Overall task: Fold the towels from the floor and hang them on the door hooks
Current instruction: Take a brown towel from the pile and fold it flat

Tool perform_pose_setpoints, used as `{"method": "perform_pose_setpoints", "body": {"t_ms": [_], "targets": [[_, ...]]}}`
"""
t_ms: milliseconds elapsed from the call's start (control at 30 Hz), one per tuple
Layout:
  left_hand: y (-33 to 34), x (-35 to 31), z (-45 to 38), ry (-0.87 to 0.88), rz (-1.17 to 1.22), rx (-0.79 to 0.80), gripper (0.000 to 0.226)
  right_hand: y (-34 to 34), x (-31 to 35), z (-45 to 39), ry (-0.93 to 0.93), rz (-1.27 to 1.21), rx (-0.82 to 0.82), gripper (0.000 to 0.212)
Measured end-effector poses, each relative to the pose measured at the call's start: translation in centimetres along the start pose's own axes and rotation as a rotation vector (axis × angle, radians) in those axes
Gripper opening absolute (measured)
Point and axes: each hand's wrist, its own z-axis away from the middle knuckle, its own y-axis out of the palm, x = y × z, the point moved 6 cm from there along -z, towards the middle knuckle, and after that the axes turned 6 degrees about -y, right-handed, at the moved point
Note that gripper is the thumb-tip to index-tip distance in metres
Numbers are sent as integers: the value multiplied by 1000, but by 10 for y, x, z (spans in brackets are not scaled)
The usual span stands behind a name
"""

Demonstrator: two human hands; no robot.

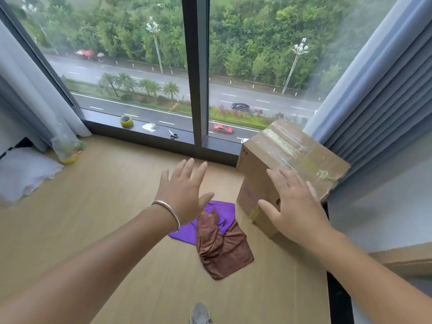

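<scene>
Reaching with both hands spread and empty, left hand (pixel 184 192) and right hand (pixel 294 206) hover above the floor (pixel 93 206); the brown towel (pixel 222 251) overlaps the purple towel (pixel 222 212) beside the cardboard box (pixel 280 155). Both look soft and light; pinch corners.

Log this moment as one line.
hands: left, right open, empty | brown towel over purple towel on floor | folding not started

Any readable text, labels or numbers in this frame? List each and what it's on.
Nothing reads cleanly.
Cardboard box, upper left corner: small dark print, too blurred to read.
Cardboard box, front side: faint purple marking, too faint to read.
Tape roll and paper on the sill: no legible print.
</scene>
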Motion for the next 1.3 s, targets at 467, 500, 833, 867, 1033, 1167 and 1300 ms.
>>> {"method": "perform_pose_setpoints", "body": {"t_ms": [467, 500, 833, 867, 1033, 1167, 1300], "targets": [[281, 50, -98, -102, 48, 280, 72, 286, -32, -111, -49, -25, 254, 69], [311, 50, -106, -111, 55, 290, 72, 319, -37, -119, -55, -21, 267, 69], [643, 50, -209, -169, 101, 428, 67, 667, -111, -179, -132, 64, 350, 74], [673, 50, -220, -166, 95, 432, 66, 698, -120, -188, -138, 82, 346, 74], [784, 45, -284, -159, 116, 384, 54, 820, -153, -237, -203, 139, 310, 74], [836, 34, -341, -167, 109, 312, 38, 886, -169, -273, -307, 199, 269, 72], [871, 21, -373, -181, 48, 305, 37, 921, -174, -287, -430, 266, 247, 67]]}}
